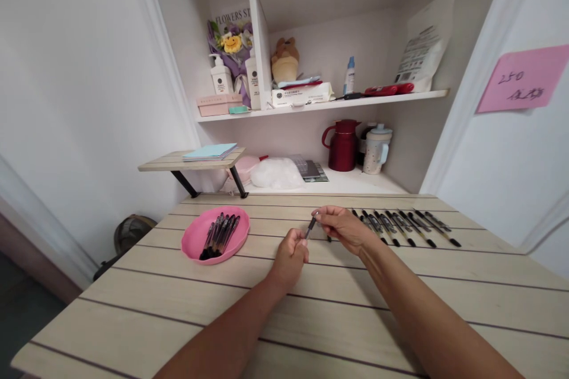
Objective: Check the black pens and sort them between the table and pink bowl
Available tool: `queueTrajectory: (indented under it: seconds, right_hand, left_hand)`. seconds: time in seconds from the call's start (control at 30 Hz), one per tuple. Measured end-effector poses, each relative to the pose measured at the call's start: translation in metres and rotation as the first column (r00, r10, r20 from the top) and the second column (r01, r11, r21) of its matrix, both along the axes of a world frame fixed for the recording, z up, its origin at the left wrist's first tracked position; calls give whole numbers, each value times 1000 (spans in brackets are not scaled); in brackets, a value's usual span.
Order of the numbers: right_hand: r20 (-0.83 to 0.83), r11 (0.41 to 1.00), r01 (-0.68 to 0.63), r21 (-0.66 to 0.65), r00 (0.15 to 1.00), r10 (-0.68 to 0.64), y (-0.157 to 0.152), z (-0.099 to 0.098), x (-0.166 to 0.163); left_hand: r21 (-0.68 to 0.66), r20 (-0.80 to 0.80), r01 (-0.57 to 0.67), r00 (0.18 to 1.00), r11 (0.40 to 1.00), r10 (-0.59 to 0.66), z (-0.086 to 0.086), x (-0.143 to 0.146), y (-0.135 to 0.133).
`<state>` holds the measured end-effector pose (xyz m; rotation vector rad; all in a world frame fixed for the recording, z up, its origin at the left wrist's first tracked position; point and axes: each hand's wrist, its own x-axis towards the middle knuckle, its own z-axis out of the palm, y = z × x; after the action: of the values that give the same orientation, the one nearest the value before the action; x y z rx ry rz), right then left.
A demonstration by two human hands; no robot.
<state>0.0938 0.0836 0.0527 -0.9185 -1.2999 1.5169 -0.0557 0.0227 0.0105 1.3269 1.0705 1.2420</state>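
Above the middle of the table, a dark pen (pixel 310 227) is held between my two hands, tilted with its upper end to the right. My left hand (pixel 288 256) is closed around the pen's lower end. Fingers of my right hand (pixel 343 227) pinch the upper end, and the tip there is too small to make out. Just right of my right hand lies a row of black pens and pen parts (pixel 400 228), slanted side by side. A small dark end (pixel 329 238) shows under that hand. Several more dark pens (pixel 221 235) lie bunched in a pink plate (pixel 192 243) to the left.
The slatted wooden table (pixel 213 308) meets a white shelf unit at the back. A small raised stand (pixel 166 161) carries blue paper (pixel 210 151) at the back left. A red jug (pixel 344 147), a pale cup (pixel 377 151) and a white plastic bag (pixel 278 173) stand behind the table.
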Motion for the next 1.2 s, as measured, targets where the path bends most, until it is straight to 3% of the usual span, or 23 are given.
queueTrajectory:
  seconds: [0.2, 0.3, 0.4, 0.47, 0.67, 0.8, 1.0, 1.2]
  right_hand:
    - [30, 1000, -6, 21, 1000, 5, -2, 3, 0]
    - [132, 989, 96, 108, 985, -110, 5, 4, 8]
    - [442, 917, 250, 312, 816, -373, 18, 0, 16]
    - [590, 878, 250, 409, 661, -463, 28, -3, 16]
    - [778, 860, 125, 494, 379, -502, 45, -13, -19]
    - [835, 871, 54, 488, 264, -484, 47, -20, -43]
    - [859, 888, -10, 459, 260, -441, 40, -28, -50]
    - [814, 903, -23, 428, 444, -375, 23, -21, -20]
  left_hand:
    - [-4, 30, -5, 1000, 1000, 5, -2, 0, 2]
    - [-115, 121, -9, 992, 993, 23, -1, 1, 2]
    - [-218, 245, 17, 969, 976, 38, 1, 0, 2]
    - [-249, 321, 40, 946, 968, 43, 1, -2, 3]
    - [-303, 514, 84, 854, 949, 88, -2, -9, 9]
    - [-298, 570, 147, 820, 943, 53, -3, -11, 8]
    - [-224, 569, 228, 820, 947, -63, -3, -13, 9]
    - [-193, 465, 275, 871, 942, -159, 1, -13, 4]
